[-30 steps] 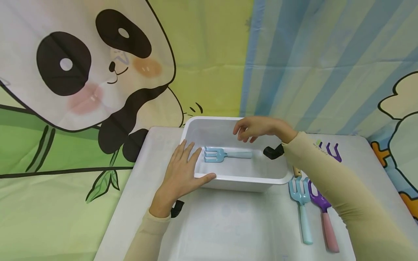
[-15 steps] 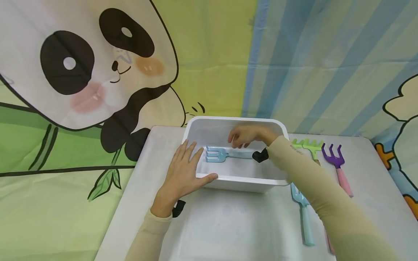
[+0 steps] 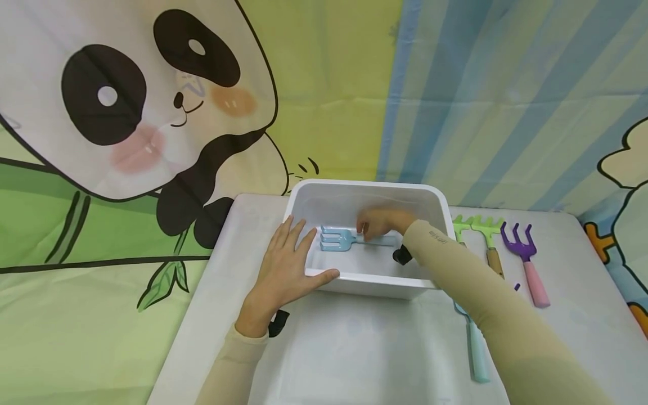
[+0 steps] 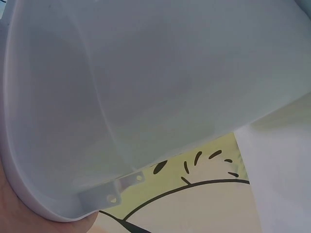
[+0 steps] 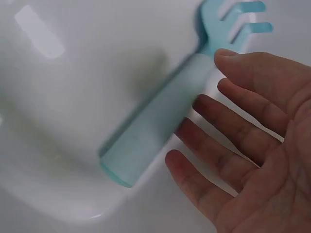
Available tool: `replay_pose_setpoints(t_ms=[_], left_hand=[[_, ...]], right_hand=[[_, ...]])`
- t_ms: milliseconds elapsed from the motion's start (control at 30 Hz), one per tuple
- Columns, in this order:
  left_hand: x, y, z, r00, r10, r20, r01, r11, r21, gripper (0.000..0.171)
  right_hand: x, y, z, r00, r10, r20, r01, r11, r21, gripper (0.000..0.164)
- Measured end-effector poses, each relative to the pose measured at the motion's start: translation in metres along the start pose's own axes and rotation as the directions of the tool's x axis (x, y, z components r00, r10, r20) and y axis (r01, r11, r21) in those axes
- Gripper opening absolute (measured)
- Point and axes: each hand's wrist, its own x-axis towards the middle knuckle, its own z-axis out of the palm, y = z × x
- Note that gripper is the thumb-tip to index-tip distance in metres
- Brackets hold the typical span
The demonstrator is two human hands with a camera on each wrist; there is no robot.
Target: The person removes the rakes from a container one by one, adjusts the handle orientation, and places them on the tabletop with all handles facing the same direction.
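Observation:
A white plastic bin [image 3: 374,284] stands on the table, and a light blue hand fork [image 3: 338,240] lies on its floor with the tines pointing left. My left hand [image 3: 280,267] rests on the bin's front left corner, fingers straight and spread, thumb along the front rim. Inside the bin, my right hand [image 3: 377,222] reaches down over the fork's handle. In the right wrist view, the loosely bent fingers [image 5: 233,121] lie right at the edge of the handle [image 5: 155,121], with the thumb near its upper end and no grip around it.
Right of the bin lie two green rakes [image 3: 486,225], a purple fork [image 3: 520,247] with a pink handle, and another light blue fork [image 3: 476,351]. The right sleeve partly covers more tools. A panda-print cloth [image 3: 324,101] hangs behind the table.
My right hand has moved down into the bin, from above its back rim to the fork's handle. The left hand has stayed on the bin's corner.

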Motion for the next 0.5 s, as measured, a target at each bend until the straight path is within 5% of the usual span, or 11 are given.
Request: replay_pose_setpoints(t_ms=[200,500], left_hand=[[-0.001,-0.001,0.000,1.000,0.002,-0.007,-0.002,1.000,0.003,0.103],[0.000,-0.001,0.001,0.999,0.017,-0.029,-0.017,1.000,0.007,0.103]], right_hand=[[0.008,-0.002,0.012,0.998,0.048,0.029,-0.046,0.997,-0.067,0.033],[0.017,-0.006,0.027,0.996,0.077,-0.043,-0.085,0.968,-0.236,0.023]])
